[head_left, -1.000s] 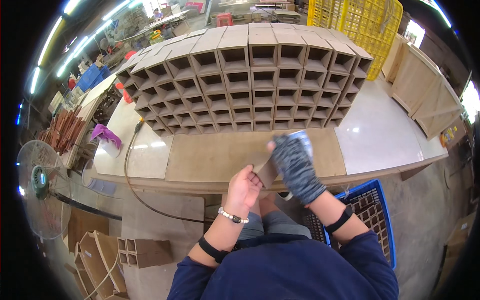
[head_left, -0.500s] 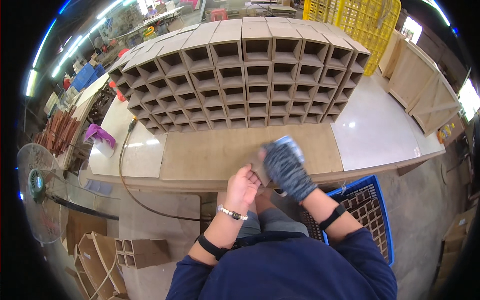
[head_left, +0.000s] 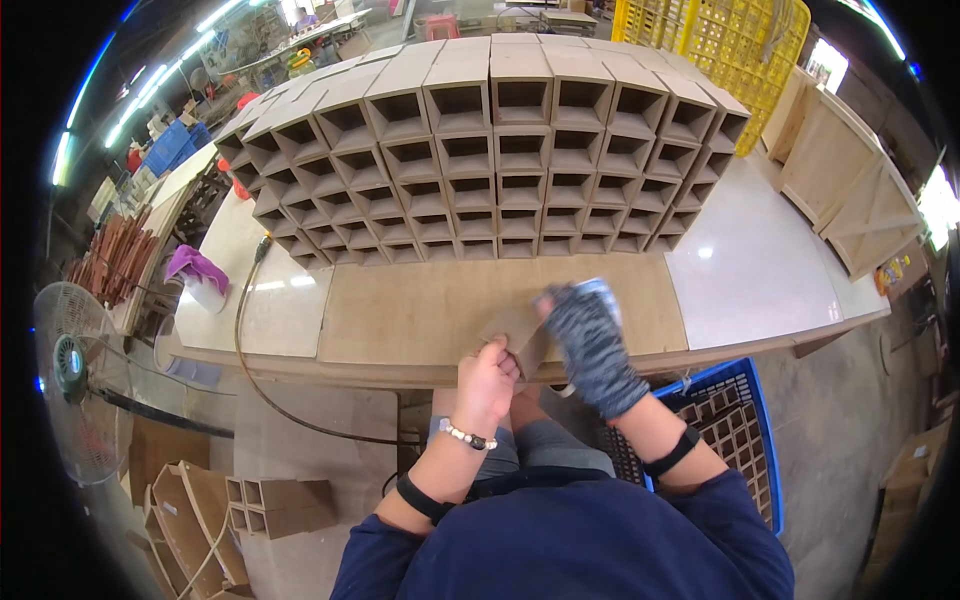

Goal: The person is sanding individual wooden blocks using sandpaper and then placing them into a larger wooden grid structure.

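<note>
Over the table's front edge, my bare left hand (head_left: 487, 382) is closed on a small brown square box (head_left: 520, 326), like those in the stack. My right hand (head_left: 594, 345), in a grey knitted glove, is at the box's right side, fingers curled. A flat blue-and-white piece (head_left: 603, 292) sticks out from under the glove; its kind is not clear. Beyond my hands stands a wide stack of open-ended square boxes (head_left: 522, 62), several rows high, with the hollow ends facing me. The glove hides part of the held box.
The wooden board (head_left: 400, 315) lies on the table under my hands. A blue crate (head_left: 765, 440) of boxes stands low at the right. A hose (head_left: 243, 330) hangs over the left edge, near a fan (head_left: 75, 365). Further boxes (head_left: 285, 505) sit at lower left.
My right hand has moved slightly right, along with the blue-and-white piece. The box in my left hand has turned, showing more of its upper face.
</note>
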The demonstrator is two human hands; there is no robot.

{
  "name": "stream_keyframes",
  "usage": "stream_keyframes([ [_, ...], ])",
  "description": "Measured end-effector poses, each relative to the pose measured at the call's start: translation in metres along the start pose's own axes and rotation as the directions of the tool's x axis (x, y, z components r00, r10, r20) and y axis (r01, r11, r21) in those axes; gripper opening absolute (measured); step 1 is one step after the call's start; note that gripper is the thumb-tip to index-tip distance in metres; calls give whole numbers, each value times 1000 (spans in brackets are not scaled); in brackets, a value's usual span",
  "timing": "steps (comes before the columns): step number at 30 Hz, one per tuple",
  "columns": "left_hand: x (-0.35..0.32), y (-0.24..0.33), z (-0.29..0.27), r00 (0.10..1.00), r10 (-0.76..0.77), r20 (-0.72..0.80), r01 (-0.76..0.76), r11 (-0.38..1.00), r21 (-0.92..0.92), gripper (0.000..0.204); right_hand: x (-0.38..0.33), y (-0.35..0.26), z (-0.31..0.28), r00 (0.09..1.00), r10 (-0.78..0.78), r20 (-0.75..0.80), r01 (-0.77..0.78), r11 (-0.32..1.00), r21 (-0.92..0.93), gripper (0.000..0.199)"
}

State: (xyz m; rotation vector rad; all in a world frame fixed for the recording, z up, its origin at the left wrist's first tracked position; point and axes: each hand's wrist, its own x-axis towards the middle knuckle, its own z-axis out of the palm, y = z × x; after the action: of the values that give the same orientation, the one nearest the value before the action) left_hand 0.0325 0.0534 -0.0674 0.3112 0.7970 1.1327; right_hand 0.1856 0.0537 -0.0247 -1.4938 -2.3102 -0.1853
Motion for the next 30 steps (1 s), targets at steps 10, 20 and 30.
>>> stream_keyframes([
  [10,-2,-4,4,999,52,-2,-52,998,25,10,2,-6,-21,993,46,107,-61,988,145,24],
  [20,-5,-9,8,991,70,117,-78,995,65,6,-8,-5,-1,995,-83,57,83,997,-7,19],
  [30,-6,-14,4,985,118,129,-145,964,222,8,-15,12,-2,984,16,-176,1,995,95,36],
])
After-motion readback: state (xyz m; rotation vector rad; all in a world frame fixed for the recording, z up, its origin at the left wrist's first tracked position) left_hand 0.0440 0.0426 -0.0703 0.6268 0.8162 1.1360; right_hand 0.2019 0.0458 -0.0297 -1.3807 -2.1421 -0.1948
